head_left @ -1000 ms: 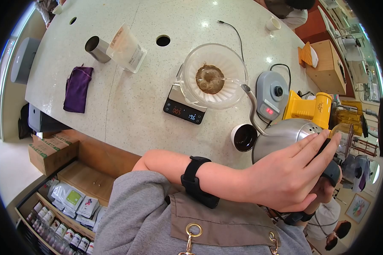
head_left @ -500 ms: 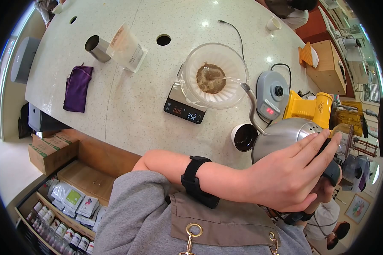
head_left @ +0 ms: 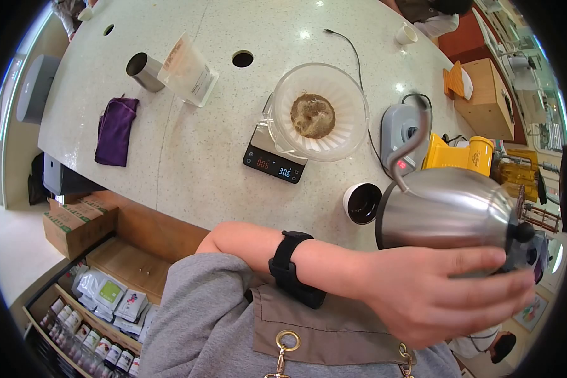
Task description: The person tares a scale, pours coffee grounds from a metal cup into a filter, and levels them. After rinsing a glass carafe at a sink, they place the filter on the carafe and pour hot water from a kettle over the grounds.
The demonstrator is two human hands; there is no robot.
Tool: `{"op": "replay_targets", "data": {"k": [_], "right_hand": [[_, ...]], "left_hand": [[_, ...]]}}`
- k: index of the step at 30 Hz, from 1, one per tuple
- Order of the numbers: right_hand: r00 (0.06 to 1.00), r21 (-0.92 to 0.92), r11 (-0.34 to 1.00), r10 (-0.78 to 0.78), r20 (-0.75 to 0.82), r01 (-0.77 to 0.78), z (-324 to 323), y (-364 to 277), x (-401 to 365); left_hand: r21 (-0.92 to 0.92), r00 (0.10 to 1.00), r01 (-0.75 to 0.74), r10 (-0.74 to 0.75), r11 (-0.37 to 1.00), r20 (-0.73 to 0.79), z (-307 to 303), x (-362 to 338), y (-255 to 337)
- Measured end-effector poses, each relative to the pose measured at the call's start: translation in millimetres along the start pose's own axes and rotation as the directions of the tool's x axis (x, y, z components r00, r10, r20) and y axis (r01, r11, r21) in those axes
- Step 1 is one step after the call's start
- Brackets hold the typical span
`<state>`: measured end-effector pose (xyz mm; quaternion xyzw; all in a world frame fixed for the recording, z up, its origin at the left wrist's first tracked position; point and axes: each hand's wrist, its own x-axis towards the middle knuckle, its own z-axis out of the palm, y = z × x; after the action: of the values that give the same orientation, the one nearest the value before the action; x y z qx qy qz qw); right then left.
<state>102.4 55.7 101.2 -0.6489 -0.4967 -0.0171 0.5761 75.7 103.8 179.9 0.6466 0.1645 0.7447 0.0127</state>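
My left hand [head_left: 450, 293] is stretched across to the right with its fingers extended, against or just in front of the steel gooseneck kettle [head_left: 447, 211]. My right hand does not show; the kettle handle's grip is hidden too. The spout points up over the grey kettle base [head_left: 397, 135], and no water runs from it. A clear dripper [head_left: 353, 120] with a white filter holds wet, partly pale coffee grounds [head_left: 313, 116]. Under it, the black scale [head_left: 274, 165] reads 30.6. Left of the kettle stands a white cup [head_left: 351, 200] with a dark inside.
At the left are a purple cloth [head_left: 115, 132], a steel cup [head_left: 146, 72] and a clear plastic container [head_left: 192, 75]. Yellow equipment [head_left: 466, 154] stands behind the kettle. A cable lies right of the dripper. A person is at the top right.
The kettle has swung right and its spout has left the dripper; the water stream has stopped. My left hand has shifted down and right. The scale's weight reading has risen from 25.2.
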Motion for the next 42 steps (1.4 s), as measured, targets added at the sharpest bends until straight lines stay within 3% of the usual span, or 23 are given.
{"op": "replay_targets", "data": {"k": [1,2,8,9,11,12,13,15,16,17,21,22,24,27,28,29,30,32,33,35,42], "right_hand": [[1.000,0.023,1.000,0.002,0.000,-0.002,-15.8,10.5,17.9],[1.000,0.047,0.999,0.003,0.000,-0.003,-38.7,27.5,43.3],[1.000,0.190,0.982,0.006,-0.007,-0.005,-191.7,139.8,211.2],[1.000,0.215,0.977,0.006,-0.010,-0.004,-203.0,147.2,220.3],[1.000,0.265,0.964,0.008,-0.016,-0.004,-159.0,118.9,204.2],[1.000,0.292,0.957,0.010,-0.020,-0.004,-155.7,113.4,202.8],[0.817,0.707,0.455,0.083,0.571,-0.541,-164.9,120.8,215.5],[0.903,0.616,0.671,0.391,0.179,-0.413,-132.6,106.9,196.1],[0.883,0.582,0.665,0.353,0.308,-0.468,-135.8,119.9,196.8],[0.892,0.479,0.756,0.414,0.181,-0.447,-123.1,116.0,191.5],[0.935,0.557,0.753,0.319,0.156,-0.350,-95.5,155.4,183.4],[0.941,0.570,0.757,0.183,0.286,-0.320,-101.3,178.0,187.4],[0.954,0.548,0.781,0.239,0.183,-0.301,-87.4,199.2,183.2],[0.938,0.497,0.807,0.345,0.044,-0.320,-54.8,183.3,177.5],[0.955,0.503,0.812,0.258,0.146,-0.296,-56.4,204.3,179.5],[0.954,0.504,0.811,0.236,0.183,-0.297,-52.6,202.2,178.9],[0.956,0.505,0.813,0.272,0.114,-0.291,-40.2,200.4,178.9],[0.949,0.529,0.790,0.290,0.122,-0.309,-29.9,210.6,178.1],[0.944,0.549,0.771,0.304,0.130,-0.324,-24.8,211.8,177.8],[0.945,0.550,0.772,0.301,0.125,-0.319,-17.9,214.4,179.8],[0.940,0.540,0.772,0.305,0.150,-0.336,-6.6,213.8,177.2]], "left_hand": [[0.065,0.992,-0.100,0.105,0.993,-0.075,1.0,-0.2,1.0],[-0.043,0.993,-0.081,0.077,0.996,-0.094,-3.2,2.5,1.7],[-0.005,0.952,-0.282,0.279,0.960,-0.123,-5.7,-3.7,1.7],[0.015,0.947,-0.311,0.311,0.950,-0.086,-6.6,-5.4,3.9],[-0.030,0.948,-0.298,0.293,0.954,-0.122,-9.6,-6.7,6.4],[-0.066,0.956,-0.287,0.290,0.956,0.041,-19.6,-11.2,6.7],[-0.100,0.936,-0.270,0.286,0.958,0.205,-24.1,-16.1,6.0],[-0.127,0.938,-0.265,0.286,0.956,0.196,-23.3,-28.0,-1.1],[-0.131,0.964,-0.110,0.138,0.985,0.226,-28.7,-34.5,-3.3],[-0.129,0.966,0.047,-0.012,0.991,0.257,-35.0,-42.0,-6.4],[0.125,0.861,0.205,-0.240,0.971,0.448,-72.9,-101.1,-27.6],[0.214,0.816,0.228,-0.306,0.950,0.490,-89.2,-122.8,-29.2],[0.398,0.727,0.233,-0.431,0.887,0.535,-129.2,-169.7,-26.1],[0.661,0.600,0.286,-0.667,0.694,0.441,-198.1,-224.2,-6.9],[0.763,0.550,0.266,-0.743,0.589,0.381,-216.5,-232.3,3.3],[0.805,0.561,0.242,-0.755,0.541,0.339,-230.7,-238.6,10.3],[0.845,0.573,0.219,-0.766,0.488,0.293,-244.2,-245.1,16.4],[0.920,0.362,0.306,-0.924,0.244,0.125,-267.7,-253.4,32.5],[0.919,0.363,0.306,-0.923,0.249,0.129,-267.6,-255.5,31.7],[0.954,0.514,0.242,-0.858,0.174,0.027,-267.4,-253.9,35.4],[0.928,0.483,0.327,-0.875,0.176,-0.004,-264.3,-246.9,29.4]]}}
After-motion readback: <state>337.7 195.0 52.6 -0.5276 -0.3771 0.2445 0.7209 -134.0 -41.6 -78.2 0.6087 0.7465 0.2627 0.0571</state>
